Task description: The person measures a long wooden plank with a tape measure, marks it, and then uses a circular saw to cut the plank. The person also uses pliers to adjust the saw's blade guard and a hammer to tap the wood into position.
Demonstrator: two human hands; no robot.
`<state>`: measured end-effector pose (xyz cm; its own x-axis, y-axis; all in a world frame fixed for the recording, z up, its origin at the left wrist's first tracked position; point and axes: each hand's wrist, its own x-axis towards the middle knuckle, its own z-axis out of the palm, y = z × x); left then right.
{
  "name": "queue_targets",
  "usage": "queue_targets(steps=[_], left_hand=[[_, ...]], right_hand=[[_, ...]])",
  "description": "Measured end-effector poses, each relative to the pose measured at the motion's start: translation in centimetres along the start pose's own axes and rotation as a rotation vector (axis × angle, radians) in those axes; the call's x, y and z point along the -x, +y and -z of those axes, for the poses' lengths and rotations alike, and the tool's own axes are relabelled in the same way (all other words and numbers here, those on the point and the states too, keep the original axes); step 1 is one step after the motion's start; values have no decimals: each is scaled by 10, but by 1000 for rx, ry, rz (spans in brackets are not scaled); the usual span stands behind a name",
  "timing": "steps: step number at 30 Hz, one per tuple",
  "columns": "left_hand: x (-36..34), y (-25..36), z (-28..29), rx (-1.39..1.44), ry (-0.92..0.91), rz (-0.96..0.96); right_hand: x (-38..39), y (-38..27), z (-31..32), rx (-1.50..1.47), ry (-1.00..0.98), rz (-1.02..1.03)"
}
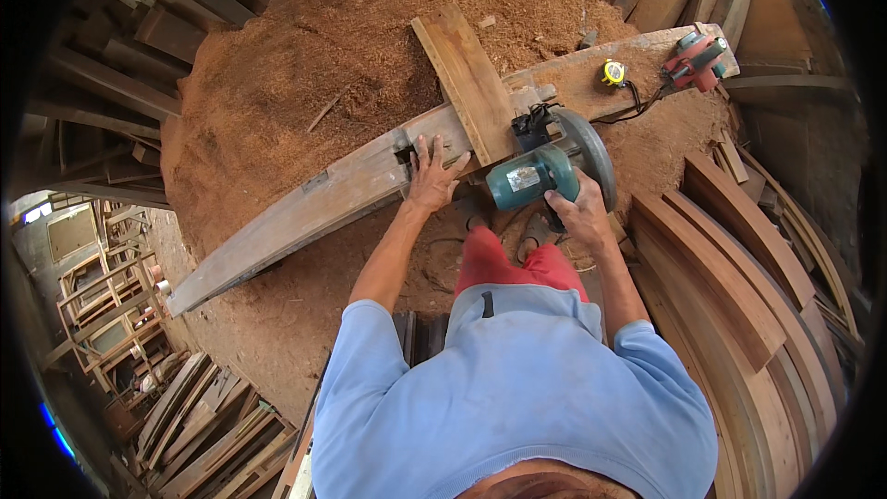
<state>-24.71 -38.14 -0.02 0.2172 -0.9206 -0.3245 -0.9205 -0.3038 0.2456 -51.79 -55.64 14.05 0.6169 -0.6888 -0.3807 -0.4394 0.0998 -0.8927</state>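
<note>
My right hand point(584, 205) is closed round the handle of a green circular saw point(519, 177). The saw's round grey guard point(591, 155) faces away to the right, and its black base is beside the end of a wooden board point(459, 65). That board lies across a long wooden workbench beam point(342, 187) and reaches out over the sawdust. My left hand point(431, 176) rests with spread fingers on the beam, just left of the board, close to a dark notch. Whether the blade touches the board is hidden by the guard.
On the beam's right part lie a yellow tape measure point(613, 73) and a red power tool point(695, 62) with a dark cord. A sawdust heap point(277, 83) spreads beyond the beam. Curved planks point(730, 286) are stacked at right, and wood offcuts point(208, 425) lie at lower left.
</note>
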Motion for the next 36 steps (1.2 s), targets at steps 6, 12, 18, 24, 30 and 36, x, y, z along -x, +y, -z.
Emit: queue_targets(steps=[6,12,18,24,30,36], left_hand=[[1,-1,-2,5,10,-5],[-3,5,3,-20,30,-7],[-4,9,9,6,-17,30],[-3,5,6,67,13,13],[-2,2,-3,86,58,-4],[-1,-1,-6,71,46,-6]], right_hand=[[-1,5,-1,-19,9,-45],[8,-9,-12,-43,69,-63],[8,-8,-13,-41,76,-59],[7,-2,-10,-66,30,-89],[6,-11,-9,-26,12,-37],[7,-11,-4,-28,-24,-45]])
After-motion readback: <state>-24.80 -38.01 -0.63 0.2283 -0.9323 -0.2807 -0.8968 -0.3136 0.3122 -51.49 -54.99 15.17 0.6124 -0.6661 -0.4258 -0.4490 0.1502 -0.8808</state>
